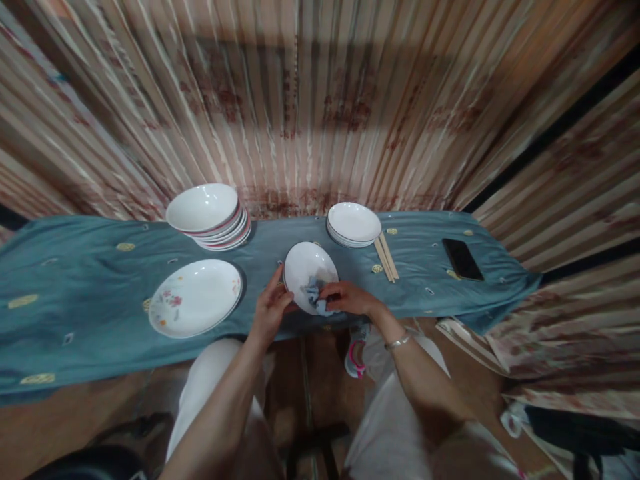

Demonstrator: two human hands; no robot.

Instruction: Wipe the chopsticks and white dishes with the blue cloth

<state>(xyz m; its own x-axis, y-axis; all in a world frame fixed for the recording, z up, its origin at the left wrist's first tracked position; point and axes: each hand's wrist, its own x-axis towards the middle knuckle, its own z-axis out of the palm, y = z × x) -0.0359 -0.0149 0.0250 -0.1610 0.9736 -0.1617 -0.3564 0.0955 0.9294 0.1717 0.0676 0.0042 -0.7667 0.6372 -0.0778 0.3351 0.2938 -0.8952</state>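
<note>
A small white plate with a dark rim [303,267] is tilted up at the front of the table. My left hand [273,303] grips its left edge, thumb on the inner face and fingers at the rim. Bunched in my right hand [347,298] is a bluish-grey cloth [314,292], pressed against the lower right of the plate's face. Behind and to the right stands a stack of similar small plates [354,222]. To the left lies a large oval plate with a flower pattern [197,300].
A stack of white bowls [205,210] stands at the back left. Pale wooden chopsticks [387,258] lie beside the small plates, and a black phone [463,259] is farther right. A teal patterned cloth [100,287] covers the table, with a pleated curtain [300,113] behind.
</note>
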